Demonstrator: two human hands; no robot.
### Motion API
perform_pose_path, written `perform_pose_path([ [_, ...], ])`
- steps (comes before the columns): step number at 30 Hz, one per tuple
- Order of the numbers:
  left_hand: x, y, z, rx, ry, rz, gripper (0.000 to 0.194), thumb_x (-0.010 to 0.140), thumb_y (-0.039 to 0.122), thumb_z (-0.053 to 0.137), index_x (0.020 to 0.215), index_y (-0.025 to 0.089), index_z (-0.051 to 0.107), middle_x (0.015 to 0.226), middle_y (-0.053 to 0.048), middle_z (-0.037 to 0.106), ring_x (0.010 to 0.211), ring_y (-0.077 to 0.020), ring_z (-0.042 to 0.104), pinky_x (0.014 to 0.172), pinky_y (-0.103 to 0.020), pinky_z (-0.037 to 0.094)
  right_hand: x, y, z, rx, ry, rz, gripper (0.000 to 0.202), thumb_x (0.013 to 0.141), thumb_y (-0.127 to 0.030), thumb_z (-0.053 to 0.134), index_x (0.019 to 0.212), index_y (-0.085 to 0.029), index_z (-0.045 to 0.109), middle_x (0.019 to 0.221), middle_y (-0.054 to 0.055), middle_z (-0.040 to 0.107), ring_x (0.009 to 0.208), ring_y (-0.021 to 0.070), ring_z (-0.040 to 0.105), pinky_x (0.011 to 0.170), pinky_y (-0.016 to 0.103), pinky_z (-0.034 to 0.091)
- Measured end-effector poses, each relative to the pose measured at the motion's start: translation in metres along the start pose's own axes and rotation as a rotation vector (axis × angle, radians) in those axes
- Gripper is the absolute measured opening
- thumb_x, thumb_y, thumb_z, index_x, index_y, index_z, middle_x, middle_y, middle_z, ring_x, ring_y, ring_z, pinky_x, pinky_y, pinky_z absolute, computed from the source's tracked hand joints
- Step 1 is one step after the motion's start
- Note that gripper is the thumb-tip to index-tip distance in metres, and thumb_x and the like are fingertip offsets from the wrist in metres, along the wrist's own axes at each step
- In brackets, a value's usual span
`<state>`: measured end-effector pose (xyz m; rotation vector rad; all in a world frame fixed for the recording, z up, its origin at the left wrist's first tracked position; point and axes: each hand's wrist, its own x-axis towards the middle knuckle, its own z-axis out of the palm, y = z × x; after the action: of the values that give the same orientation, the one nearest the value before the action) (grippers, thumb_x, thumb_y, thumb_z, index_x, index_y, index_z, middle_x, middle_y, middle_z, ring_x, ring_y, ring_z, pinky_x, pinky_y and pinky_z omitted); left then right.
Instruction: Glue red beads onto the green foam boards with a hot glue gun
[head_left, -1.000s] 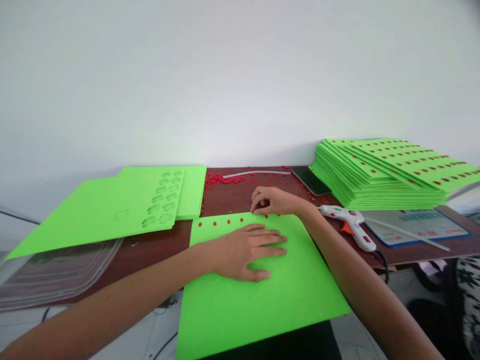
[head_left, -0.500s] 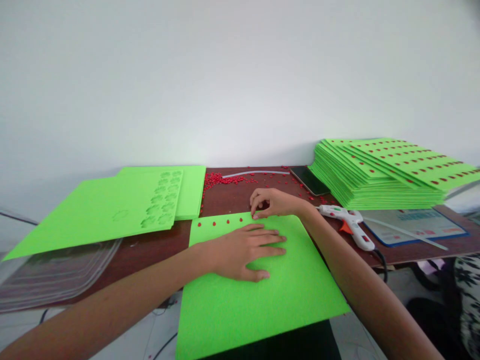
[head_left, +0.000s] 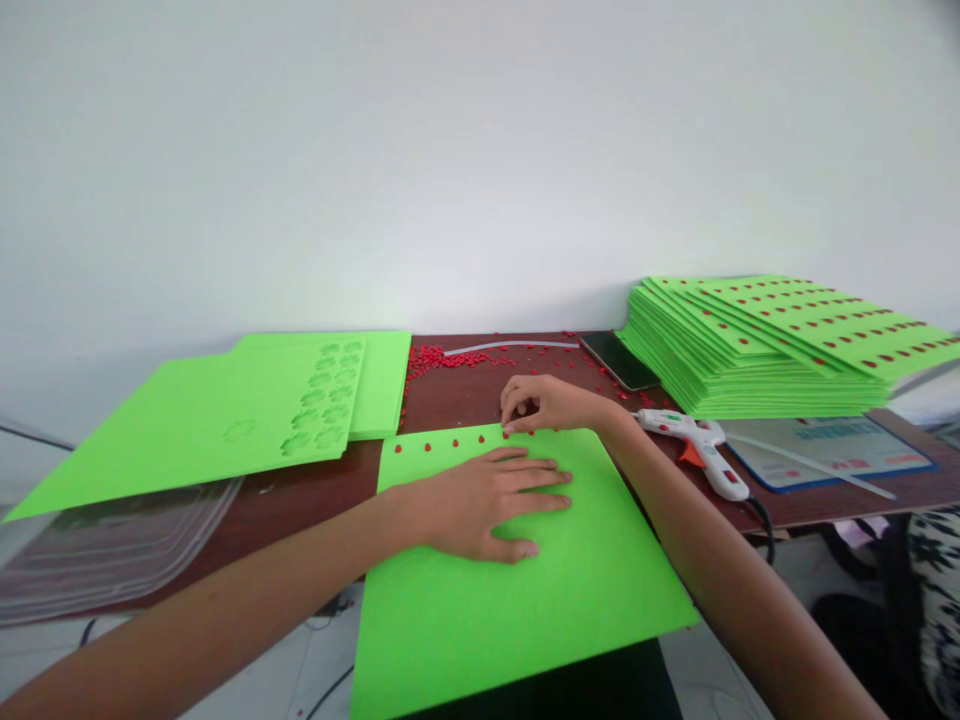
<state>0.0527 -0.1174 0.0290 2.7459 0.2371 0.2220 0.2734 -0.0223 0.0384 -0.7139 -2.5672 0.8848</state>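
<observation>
A bright green sheet [head_left: 465, 620] lies in front of me, its far edge on the brown table. Several red pieces [head_left: 455, 443] form a row along that far edge. My left hand [head_left: 487, 505] rests flat on the sheet with its fingers spread and nothing in it. At the row, my right hand [head_left: 536, 403] has its thumb and index finger pressed together, touching down by a red piece near the edge. Whether anything sits between those fingertips is too small to tell. A heap of loose red pieces [head_left: 429, 360] is on the table behind the sheet.
Green sheets [head_left: 202, 420] with flower outlines lie at left, over clear plastic [head_left: 150, 550]. At right are a tall stack of dotted green sheets [head_left: 750, 375], a dark phone [head_left: 619, 360], a white glue gun [head_left: 697, 440] with its cord, and a blue-edged board [head_left: 832, 450].
My right hand has shifted very slightly, and more red pieces of the row show beneath it. My left hand has stayed in place.
</observation>
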Motion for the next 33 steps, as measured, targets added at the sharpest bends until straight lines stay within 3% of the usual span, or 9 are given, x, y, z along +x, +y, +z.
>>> perform_pose_path([
  [33,0.0015,0.0003,0.0002,0.018,0.013,0.008,0.065,0.099,0.050,0.052,0.158,0.027,0.035,0.163,-0.005,0.036,0.151,-0.0275,0.032,0.128,-0.048,0.017,0.0010,0.0022,0.0107,0.023,0.075,-0.006,0.014,0.084,-0.029,0.078,0.080,-0.016,0.075,0.090,0.003,0.060,0.075,0.0122,0.056,0.069,0.025,0.046],
])
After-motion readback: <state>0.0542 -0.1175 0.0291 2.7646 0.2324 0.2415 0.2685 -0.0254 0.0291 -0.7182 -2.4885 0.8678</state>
